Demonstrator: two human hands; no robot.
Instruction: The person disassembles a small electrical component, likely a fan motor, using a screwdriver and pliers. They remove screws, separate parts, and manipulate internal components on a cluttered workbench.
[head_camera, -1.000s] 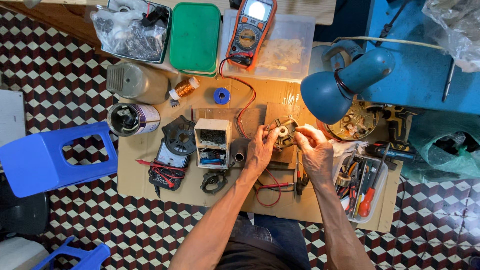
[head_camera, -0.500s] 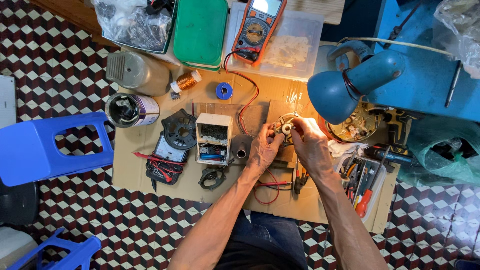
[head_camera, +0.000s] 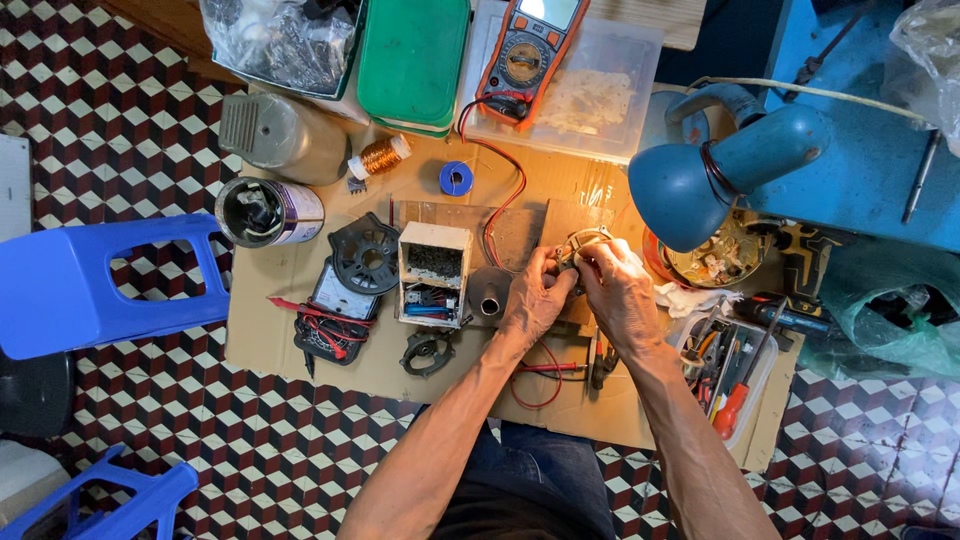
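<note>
Both hands are up over the far middle of the cardboard sheet (head_camera: 300, 345), right in the lamp's glow. The left hand (head_camera: 535, 300) comes in from the near edge on a long bare forearm, wrist bent, fingers curled and pinched on the left side of a small round metal part (head_camera: 578, 243). The right hand (head_camera: 622, 295) mirrors it from the other side, knuckles up, fingertips closed on that same part, so the piece sits gripped between the two hands, just above the board. Exactly what the part is, I cannot tell; it is mostly hidden by fingers.

The blue desk lamp (head_camera: 700, 180) hangs just beyond the right hand, shade tipped towards the work. Just left of the left hand lies a short grey metal tube (head_camera: 490, 297), and beside that an open white box (head_camera: 432, 272) of bits. Near the sheet's left side rests a black multimeter (head_camera: 335, 310) with red leads, a black round fan grille (head_camera: 365, 252) touching it. At the right edge, a clear tray of hand tools (head_camera: 725, 375). Over the far edge, an orange multimeter (head_camera: 525, 55) lies on a clear plastic container (head_camera: 610, 95).
</note>
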